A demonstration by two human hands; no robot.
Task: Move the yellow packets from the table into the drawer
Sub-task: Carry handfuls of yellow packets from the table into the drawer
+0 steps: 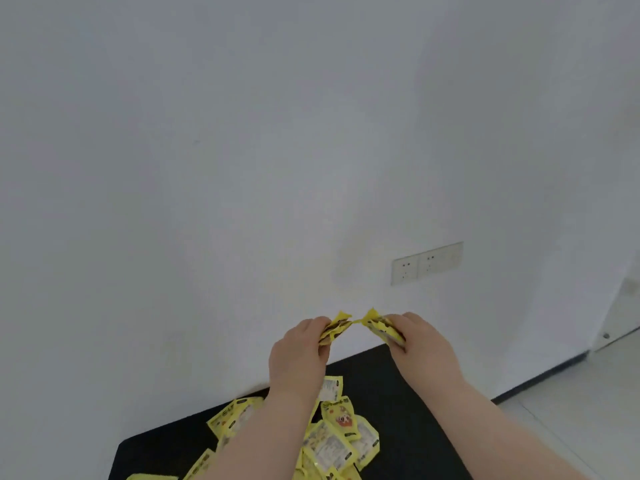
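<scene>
Lower left of frame: pile of yellow packets (332,441) on the black surface (398,393), not yet moved. Centre: left hand (298,355) raised, fingers curled round a packet (335,328). Just right: right hand (424,344), fingers gripping another packet (381,325); tips nearly touch, probably gathering both for one carry. Right centre: wall sockets (427,263). Drawer not in view.

Your head cam is the only view: pitched forward, mostly facing the far wall (242,133), with the table (374,386) close and cropped at the near edge.
</scene>
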